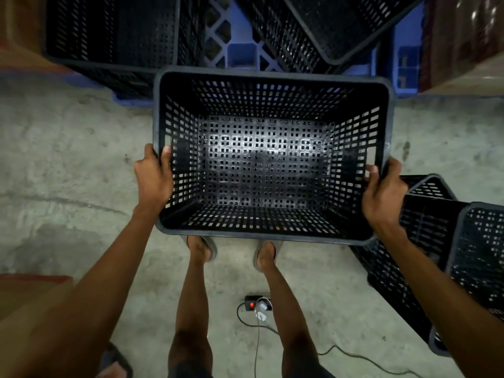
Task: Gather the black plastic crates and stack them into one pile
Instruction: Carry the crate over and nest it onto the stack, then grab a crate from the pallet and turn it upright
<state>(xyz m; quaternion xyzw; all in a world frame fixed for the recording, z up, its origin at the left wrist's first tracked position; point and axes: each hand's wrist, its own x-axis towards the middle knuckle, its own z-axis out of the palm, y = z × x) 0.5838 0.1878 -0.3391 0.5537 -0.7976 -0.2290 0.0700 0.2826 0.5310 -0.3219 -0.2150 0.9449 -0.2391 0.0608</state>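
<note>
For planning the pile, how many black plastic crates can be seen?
5: held crate; two on the blue pallet, far left and tilted far right; two beside the right arm. More may be nested or hidden.

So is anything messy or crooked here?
Yes. One black crate at the top right sits skewed on the blue pallet, unlike its neighbour. Crates on the right lie tipped over.

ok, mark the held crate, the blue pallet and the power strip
held crate (266, 165): head view, on its perforated floor.
blue pallet (241, 54): head view, on a bare block between the far crates.
power strip (252, 305): head view, by its red switch.
</note>
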